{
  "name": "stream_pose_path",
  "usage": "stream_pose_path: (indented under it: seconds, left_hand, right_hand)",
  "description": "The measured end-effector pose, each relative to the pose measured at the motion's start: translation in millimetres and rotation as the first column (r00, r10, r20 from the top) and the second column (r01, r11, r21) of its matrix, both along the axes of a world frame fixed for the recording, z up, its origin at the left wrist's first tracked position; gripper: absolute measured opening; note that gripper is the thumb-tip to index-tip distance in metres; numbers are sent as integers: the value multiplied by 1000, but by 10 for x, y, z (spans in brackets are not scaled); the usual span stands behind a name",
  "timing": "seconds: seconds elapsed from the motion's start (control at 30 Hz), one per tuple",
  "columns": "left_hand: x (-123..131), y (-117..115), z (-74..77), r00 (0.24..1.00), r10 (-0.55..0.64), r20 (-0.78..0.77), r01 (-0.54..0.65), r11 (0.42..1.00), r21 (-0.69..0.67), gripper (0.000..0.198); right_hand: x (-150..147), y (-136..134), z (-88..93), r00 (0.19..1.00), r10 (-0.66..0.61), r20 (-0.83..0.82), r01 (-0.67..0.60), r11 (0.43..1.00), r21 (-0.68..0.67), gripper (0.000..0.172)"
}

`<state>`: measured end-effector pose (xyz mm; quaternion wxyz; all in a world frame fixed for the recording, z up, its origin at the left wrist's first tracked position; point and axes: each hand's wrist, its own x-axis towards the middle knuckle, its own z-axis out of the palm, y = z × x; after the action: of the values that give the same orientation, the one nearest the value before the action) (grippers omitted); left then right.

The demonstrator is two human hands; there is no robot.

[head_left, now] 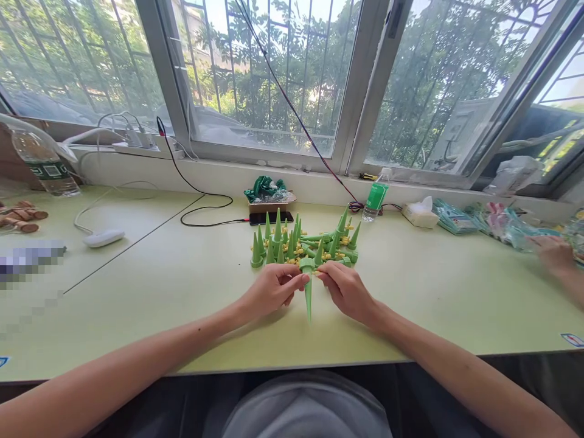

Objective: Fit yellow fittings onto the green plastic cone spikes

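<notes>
My left hand (280, 287) pinches a green plant-watering spike (309, 298) near its wide collar, with the point hanging down toward me. At the collar's right side, my right hand (345, 289) has its thumb and fingers closed on a small yellow valve piece (317, 273), mostly hidden by the fingertips. Just beyond both hands lies a cluster of similar green spikes (278, 228) with yellow parts among them. Several of those stand on their collars with points up; others lie on their sides.
A phone (271, 218) and a small cardboard box (272, 205) sit behind the cluster. Nearby are a water bottle (376, 196) and a tissue pack (420, 213). Another person's hand (554, 252) is at far right by plastic bags. A white mouse (104, 238) lies left.
</notes>
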<state>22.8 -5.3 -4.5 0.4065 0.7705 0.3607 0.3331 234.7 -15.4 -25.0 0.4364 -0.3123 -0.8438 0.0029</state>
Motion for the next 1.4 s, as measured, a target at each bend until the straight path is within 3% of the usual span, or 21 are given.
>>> stream_pose_path:
  seconds: [0.27,0.5,0.63,0.77,0.83,0.93,1.03,1.13,1.4]
  left_hand:
    - [25,23,-36,998,-14,56,1,977,215,34]
    - [12,21,-40,998,-29,48,7,911,413,26]
    - [18,23,-38,999,33,10,-34,900,435,16]
    - [36,16,-40,988,156,1,-147,932,331,21]
    - [35,17,-38,989,145,29,-148,965,217,24]
    - [27,35,-24,992,60,111,-57,998,-33,42]
    - [26,51,3,985,-13,173,61,959,-278,62]
    - [33,38,39,983,-57,175,125,905,-406,72]
    - [14,44,22,965,-116,236,220,850,-479,68]
  right_hand:
    - [-4,-30,-18,1000,-3,-11,1,988,-152,28]
    - [-12,-35,-16,999,15,-33,-20,987,-159,29]
    - [-25,-12,-24,999,-7,-50,-1,989,-149,29]
    - [-35,6,-7,994,-62,-86,51,992,-116,24]
    - [-30,15,7,990,-82,-111,70,991,-113,24]
    - [-19,30,21,987,-99,-125,83,988,-131,25]
    - [-15,40,22,990,-91,-108,76,989,-129,25]
    - [-17,38,15,995,-51,-81,43,995,-92,23]
    - [-20,17,4,998,-2,-60,-2,998,-70,24]
